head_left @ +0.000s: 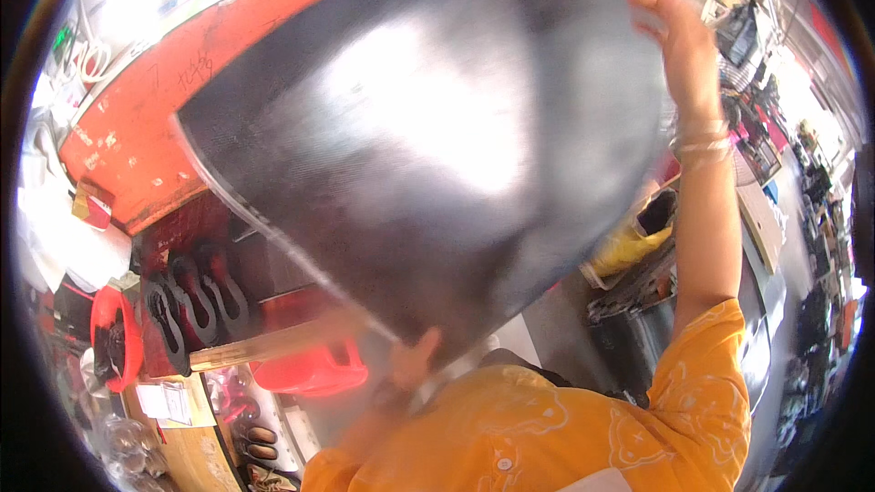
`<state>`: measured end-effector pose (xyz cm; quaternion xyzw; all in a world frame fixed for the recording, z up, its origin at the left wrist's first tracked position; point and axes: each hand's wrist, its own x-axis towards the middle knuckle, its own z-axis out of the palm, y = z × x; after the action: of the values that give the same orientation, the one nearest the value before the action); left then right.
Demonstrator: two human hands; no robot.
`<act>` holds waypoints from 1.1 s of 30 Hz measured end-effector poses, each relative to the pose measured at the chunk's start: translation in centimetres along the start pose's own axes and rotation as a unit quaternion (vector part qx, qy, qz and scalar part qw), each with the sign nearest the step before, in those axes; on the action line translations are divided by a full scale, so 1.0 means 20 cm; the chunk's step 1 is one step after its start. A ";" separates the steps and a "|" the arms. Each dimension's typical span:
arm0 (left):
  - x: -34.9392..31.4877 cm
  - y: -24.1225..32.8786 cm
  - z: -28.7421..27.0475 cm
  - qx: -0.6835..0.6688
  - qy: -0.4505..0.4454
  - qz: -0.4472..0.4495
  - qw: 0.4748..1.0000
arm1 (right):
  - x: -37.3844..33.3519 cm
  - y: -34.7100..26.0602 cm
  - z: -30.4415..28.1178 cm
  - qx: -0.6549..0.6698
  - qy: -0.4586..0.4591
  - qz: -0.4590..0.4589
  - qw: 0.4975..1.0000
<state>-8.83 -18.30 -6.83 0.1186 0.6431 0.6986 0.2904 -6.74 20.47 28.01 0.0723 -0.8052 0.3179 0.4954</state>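
Left hand (415, 364), blurred, gripped lower corner of black sheet (365, 182), thumb on its face. Right hand (670, 23), raised, gripped sheet's upper right edge; bracelets (702, 141) on wrist. Glossy sheet hung tilted in air before person, partly hiding orange-red tabletop (141, 150). Lower left: grey U-shaped pieces (234, 317), near red basin (314, 370).

Orange short-sleeved shirt (574, 437), pale outline prints (638, 437), white button (504, 464), wrist bangles (700, 141)
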 end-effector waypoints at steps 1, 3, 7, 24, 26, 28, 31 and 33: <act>0.00 0.00 -0.13 0.003 0.041 0.013 0.999 | -0.18 0.07 0.00 -0.157 -0.047 0.020 0.986; 0.00 0.00 -0.31 -0.075 0.109 0.015 0.991 | -0.45 0.32 -0.02 -0.144 -0.073 0.187 0.969; -0.07 0.01 -0.47 -0.082 0.209 -0.047 0.973 | -1.09 0.70 -0.01 -0.483 -0.163 0.307 0.804; 0.64 0.82 -0.28 0.288 0.245 0.109 0.919 | -0.92 0.98 -0.06 -0.371 -0.183 0.375 0.830; 0.98 0.90 -0.31 0.294 0.277 0.103 0.909 | -0.58 1.32 0.08 -0.291 -0.189 0.263 0.900; 1.03 0.81 -0.37 0.413 0.331 0.246 0.812 | -0.45 1.51 0.09 -0.232 -0.150 0.229 0.933; 0.63 0.52 -0.48 0.413 0.376 0.251 0.791 | -0.74 1.46 -0.24 -0.286 -0.248 0.360 0.853; 0.35 0.34 -0.50 0.278 0.400 0.062 0.871 | -1.10 1.36 -0.39 -0.302 -0.235 0.392 0.837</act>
<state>-21.53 -22.70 -3.20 -0.0551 0.8633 0.4951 -0.0804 -1.65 42.04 -0.18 -0.3298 -0.9145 0.1999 0.1223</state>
